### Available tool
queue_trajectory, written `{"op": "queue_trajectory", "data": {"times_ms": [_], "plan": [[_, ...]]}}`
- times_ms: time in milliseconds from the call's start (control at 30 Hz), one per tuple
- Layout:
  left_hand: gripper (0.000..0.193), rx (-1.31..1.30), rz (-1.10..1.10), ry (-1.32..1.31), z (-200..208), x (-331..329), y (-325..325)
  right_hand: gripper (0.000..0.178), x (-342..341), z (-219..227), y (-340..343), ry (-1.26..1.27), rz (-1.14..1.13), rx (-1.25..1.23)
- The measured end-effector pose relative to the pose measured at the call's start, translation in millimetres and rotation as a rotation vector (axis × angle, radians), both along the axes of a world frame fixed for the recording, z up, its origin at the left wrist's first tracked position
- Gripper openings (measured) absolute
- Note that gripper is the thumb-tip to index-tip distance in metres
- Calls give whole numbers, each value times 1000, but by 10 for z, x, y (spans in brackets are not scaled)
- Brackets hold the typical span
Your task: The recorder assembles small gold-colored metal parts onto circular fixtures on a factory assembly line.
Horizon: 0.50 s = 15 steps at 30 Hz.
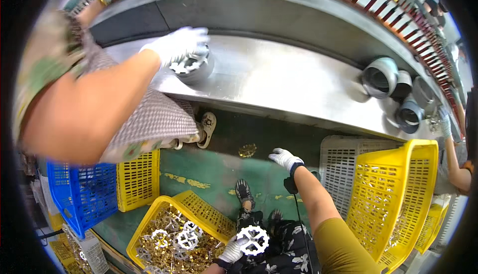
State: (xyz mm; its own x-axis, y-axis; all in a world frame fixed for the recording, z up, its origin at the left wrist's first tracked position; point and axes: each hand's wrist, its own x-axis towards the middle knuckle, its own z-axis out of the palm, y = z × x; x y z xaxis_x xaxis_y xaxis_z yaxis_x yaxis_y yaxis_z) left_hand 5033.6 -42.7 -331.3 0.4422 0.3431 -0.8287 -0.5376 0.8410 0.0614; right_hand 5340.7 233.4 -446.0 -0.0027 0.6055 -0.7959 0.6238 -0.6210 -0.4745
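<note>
At six o'clock, the person's left hand (pixel 232 252), in a white ribbed knit glove, grips the edge of a white, flat, wheel-shaped piece with spokes and a notched rim (pixel 254 240), which sits above the black trousers with white flowers (pixel 294 246). The right hand (pixel 286 159), gloved alike, hangs at four o'clock over the green floor (pixel 221 174), fingers loosely extended and apparently empty. Handling it well probably means pinching the rim firmly, keeping the notches off the loose fabric, and lifting clear of the yellow perforated plastic basket (pixel 208 215) at seven o'clock, whose shiny gold-coloured small parts (pixel 204 248) could snag it. At eleven o'clock a co-worker's white-gloved hand (pixel 180 46) is busy on the silver metal bench (pixel 279 72), so that spot seems best left free.
</note>
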Motion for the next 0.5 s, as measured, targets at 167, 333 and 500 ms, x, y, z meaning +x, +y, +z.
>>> {"op": "queue_trajectory", "data": {"times_ms": [167,333,500], "plan": [[48,-198,-195,-67,-835,109,366,78,83,-1517,82,-29,-21,-258],[42,-200,-149,234,-442,-347,475,74,-1345,-2540,509,257,167,-283],[42,33,-414,207,-692,104,957,52,-517,-4930,-305,-311,310,417]]}}
